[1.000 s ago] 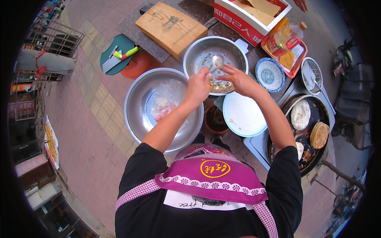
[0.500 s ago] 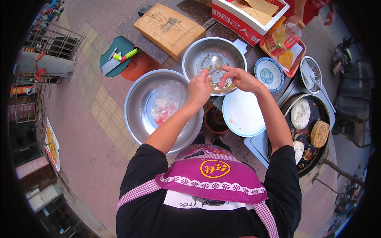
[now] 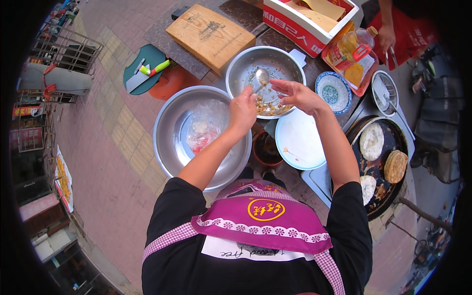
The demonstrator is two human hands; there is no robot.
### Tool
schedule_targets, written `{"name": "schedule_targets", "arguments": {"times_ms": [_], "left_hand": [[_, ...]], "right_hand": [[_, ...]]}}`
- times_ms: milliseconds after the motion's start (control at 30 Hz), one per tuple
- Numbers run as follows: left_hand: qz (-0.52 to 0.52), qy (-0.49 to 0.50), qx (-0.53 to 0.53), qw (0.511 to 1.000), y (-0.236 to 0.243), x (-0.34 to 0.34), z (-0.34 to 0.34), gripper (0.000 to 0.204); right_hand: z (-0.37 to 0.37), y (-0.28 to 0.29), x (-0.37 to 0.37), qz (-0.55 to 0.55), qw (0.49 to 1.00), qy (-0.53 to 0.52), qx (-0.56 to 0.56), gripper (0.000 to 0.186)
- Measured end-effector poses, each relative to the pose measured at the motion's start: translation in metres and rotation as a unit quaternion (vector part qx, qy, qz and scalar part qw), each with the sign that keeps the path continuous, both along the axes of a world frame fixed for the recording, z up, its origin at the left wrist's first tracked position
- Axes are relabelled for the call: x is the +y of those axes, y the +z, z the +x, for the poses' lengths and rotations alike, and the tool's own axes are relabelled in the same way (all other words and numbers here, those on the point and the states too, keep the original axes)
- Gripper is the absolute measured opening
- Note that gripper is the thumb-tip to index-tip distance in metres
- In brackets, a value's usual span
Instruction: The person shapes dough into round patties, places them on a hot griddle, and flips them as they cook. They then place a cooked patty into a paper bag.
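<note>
My left hand [image 3: 242,109] is closed around the handle of a metal spoon [image 3: 261,76] over the smaller steel bowl [image 3: 268,51], which has bits of chopped food in it. My right hand [image 3: 300,98] hovers at the bowl's right side, fingers apart, nothing visible held. Below my left forearm sits a large steel basin [image 3: 172,123] with a crumpled plastic bag [image 3: 204,130] inside. A white round tray or lid [image 3: 300,142] lies below my right hand.
At right, a black pan [image 3: 388,196] holds flatbreads [image 3: 395,167]. Around are a strainer [image 3: 382,98], blue bowl [image 3: 334,93], oil bottle [image 3: 351,44], box [image 3: 300,32], wooden block [image 3: 211,37] and knife on green board [image 3: 142,91]. A co-worker's hand [image 3: 387,34] holds a metal utensil.
A person in a red garment has appeared at the back right, now holding a utensil. My left hand has shifted slightly left; my right hand's fingers have moved over the bowl.
</note>
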State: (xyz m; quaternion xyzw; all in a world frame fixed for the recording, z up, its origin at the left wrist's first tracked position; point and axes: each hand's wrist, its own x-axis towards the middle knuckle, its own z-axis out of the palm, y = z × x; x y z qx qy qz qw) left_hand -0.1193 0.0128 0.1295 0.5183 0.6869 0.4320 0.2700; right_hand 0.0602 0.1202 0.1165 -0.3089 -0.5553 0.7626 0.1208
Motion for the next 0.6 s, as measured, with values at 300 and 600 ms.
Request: {"name": "schedule_targets", "arguments": {"times_ms": [300,600], "left_hand": [[0.041,-0.016,-0.030,0.999,-0.010,0.002,0.020,0.008],[-0.022,0.148,-0.343,0.927,-0.041,0.038,0.044,0.010]], "right_hand": [[-0.003,0.001,-0.005,-0.179,0.969,-0.051,0.165,0.060],[-0.030,0.006,-0.052,0.422,0.849,-0.130,-0.291,0.032]]}}
